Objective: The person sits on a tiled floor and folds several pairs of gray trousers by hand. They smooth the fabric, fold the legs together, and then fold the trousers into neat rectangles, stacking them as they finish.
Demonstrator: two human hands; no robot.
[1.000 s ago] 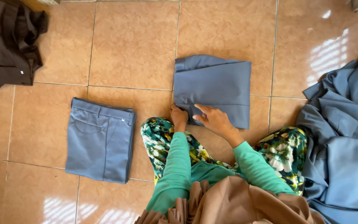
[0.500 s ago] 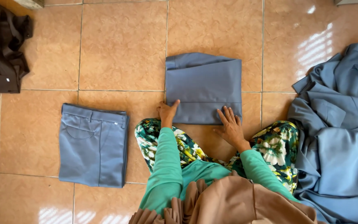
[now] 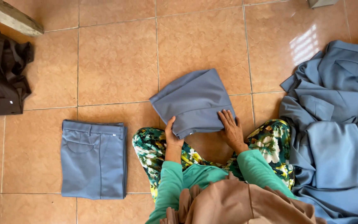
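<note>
Both hands, left hand and right hand, pinch the near edge of the folded blue-grey garment, lifted askew off the tiled floor, folded trousers left, unfolded blue pile at the right edge.

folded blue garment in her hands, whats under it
Under the folded blue garment shows only tiled floor; left hand and right hand grip its near edge. Anything beneath it is hidden.

Tan tiled floor carries folded grey-blue trousers, heaped blue garments, dark clothing.
</note>
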